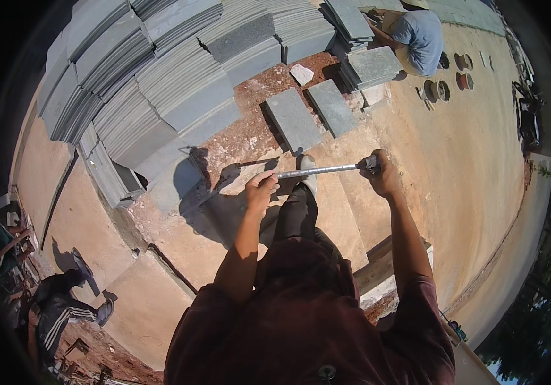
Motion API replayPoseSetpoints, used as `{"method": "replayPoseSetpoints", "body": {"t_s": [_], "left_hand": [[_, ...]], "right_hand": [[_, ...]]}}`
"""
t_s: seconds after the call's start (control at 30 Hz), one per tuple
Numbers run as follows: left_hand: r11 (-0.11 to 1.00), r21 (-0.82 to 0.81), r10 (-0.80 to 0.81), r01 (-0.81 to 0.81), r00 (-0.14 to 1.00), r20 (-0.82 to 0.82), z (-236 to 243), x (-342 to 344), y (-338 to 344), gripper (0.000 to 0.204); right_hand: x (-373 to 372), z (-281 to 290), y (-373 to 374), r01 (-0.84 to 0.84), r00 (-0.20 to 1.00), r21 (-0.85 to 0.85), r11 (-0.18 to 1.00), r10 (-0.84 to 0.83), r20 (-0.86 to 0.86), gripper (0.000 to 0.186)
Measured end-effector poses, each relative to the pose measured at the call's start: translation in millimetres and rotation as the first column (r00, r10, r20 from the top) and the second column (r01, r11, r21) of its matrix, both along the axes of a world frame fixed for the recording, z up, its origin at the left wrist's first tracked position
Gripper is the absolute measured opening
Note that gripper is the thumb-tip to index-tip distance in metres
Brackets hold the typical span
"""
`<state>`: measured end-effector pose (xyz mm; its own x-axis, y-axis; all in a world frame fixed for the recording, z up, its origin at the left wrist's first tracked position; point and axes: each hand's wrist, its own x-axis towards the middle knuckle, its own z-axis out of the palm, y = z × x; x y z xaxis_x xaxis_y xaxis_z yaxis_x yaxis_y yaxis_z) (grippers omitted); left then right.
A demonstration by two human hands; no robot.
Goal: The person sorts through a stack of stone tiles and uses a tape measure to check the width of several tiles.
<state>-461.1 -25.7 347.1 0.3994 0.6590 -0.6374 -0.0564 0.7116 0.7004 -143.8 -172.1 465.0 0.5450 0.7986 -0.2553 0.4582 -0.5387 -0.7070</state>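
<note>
Pinching the end of a silvery blade (320,171) between thumb and fingertips, the person's left hand (261,194) has its remaining fingers curled loosely toward the palm. The right hand (384,176) is closed around the dark case (370,163) of the tape measure, though how each finger sits on its far side cannot be told. Between the two hands the tape measure is drawn out nearly level in front of the body, its case at the right end, the blade crossing above the person's pale shoe (308,174). Bare forearms run back from both hands to the short sleeves of a dark maroon shirt (307,314). Just beyond the shoe, two grey stone slabs (293,120) lie side by side with a narrow gap between them, partly over reddish soil (256,96); a whitish rock (301,74) sits near their far ends. To the left and ahead stand long rows of thin grey slabs (166,96) packed on edge, and a shadow (214,208) falls on the ground before them. Farther off at the upper right, a co-worker in a blue shirt (420,40) is beside another slab stack (373,66), near several spools (439,90) on the tan paving (455,167). At the lower left, another person's striped dark trousers (64,317) and shoes show.
</note>
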Motion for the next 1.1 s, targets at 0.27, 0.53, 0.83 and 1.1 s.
{"method": "replayPoseSetpoints", "body": {"t_s": [0.27,0.53,0.83,1.1], "left_hand": [[0.975,0.049,0.221,-0.215,0.945,-0.241,-224,137,33,0.022],[0.931,0.364,0.301,-0.014,0.593,-0.747,-285,212,36,0.023],[0.867,0.496,0.471,-0.043,0.392,-0.790,-292,230,27,0.020],[0.821,0.569,0.527,0.045,0.325,-0.786,-295,241,22,0.021]], "right_hand": [[147,-224,107,-0.204,0.979,-0.035,0.978,0.204,0.018,0.039],[210,-334,159,-0.336,0.941,-0.092,0.937,0.330,-0.075,0.045],[222,-353,194,-0.458,0.889,-0.168,0.873,0.448,-0.098,0.044],[206,-372,176,-0.412,0.902,-0.149,0.899,0.379,-0.208,0.044]]}}
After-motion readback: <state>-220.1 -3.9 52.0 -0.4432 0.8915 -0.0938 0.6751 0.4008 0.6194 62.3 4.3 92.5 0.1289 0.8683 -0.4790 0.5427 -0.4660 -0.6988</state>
